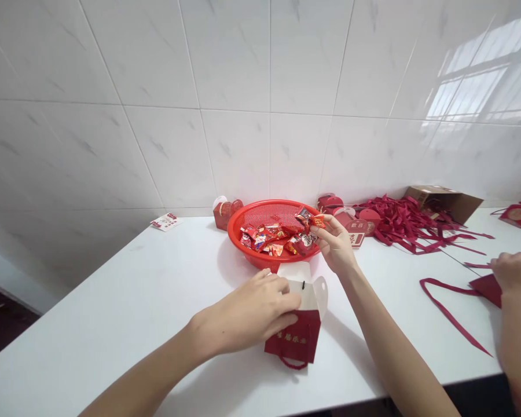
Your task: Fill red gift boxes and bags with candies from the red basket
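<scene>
My left hand (264, 304) is closed on the left side of a small dark red gift box (297, 336), which stands tilted on the table with its white-lined top flaps apart. A red cord handle (293, 365) hangs at its front. My right hand (336, 243) pinches wrapped candy (304, 219) above the right rim of a red plastic basket (238, 243). Inside that basket lie several more wrapped candies (271, 234), mostly red. What lies inside the gift box is hidden by my left hand and the flaps.
Red gift boxes (358, 223) stand behind the basket's right side, beside a heap of dark red ribbons (395, 220) spilling from a cardboard box (464, 202). Another person's hand (516, 275) works at the right on a red item. A printed card (166, 222) lies at the back left.
</scene>
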The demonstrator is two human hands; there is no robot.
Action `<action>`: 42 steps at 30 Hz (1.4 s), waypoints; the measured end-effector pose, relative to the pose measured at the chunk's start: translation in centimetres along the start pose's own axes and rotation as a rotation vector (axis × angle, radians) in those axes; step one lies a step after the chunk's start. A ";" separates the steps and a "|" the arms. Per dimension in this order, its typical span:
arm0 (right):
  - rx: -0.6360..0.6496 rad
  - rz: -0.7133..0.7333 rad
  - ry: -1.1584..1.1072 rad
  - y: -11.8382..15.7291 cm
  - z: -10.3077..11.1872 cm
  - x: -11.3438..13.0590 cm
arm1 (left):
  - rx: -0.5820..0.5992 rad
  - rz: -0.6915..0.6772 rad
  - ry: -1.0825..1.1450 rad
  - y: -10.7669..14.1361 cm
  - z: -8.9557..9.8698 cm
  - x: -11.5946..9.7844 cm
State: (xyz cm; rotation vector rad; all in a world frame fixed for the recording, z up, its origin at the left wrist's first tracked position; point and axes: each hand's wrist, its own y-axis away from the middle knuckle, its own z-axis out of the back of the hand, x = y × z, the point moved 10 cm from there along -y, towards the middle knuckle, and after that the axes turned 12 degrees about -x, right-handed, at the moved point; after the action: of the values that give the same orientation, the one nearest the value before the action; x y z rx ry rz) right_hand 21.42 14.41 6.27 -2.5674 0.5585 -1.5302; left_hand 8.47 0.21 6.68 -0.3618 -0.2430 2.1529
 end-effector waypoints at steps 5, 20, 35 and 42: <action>0.157 0.003 0.067 1.5 -1.7 1.3 | 0.049 -0.023 -0.007 1.6 -1.6 -1.1; 0.863 0.275 0.755 7.8 -6.0 3.5 | 0.021 0.016 -0.097 1.7 -1.8 -0.6; 0.699 0.326 0.779 11.1 -1.7 3.4 | -0.056 0.142 0.337 0.5 4.3 2.3; 0.222 0.272 0.560 13.4 5.3 0.5 | -0.100 0.301 0.269 -5.7 3.1 12.6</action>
State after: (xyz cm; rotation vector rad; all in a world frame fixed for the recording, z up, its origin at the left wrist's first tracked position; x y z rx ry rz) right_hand 22.74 1.31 0.49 -1.8021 0.7024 -2.0630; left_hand 4.87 13.72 9.24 -0.7814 -0.1504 2.3575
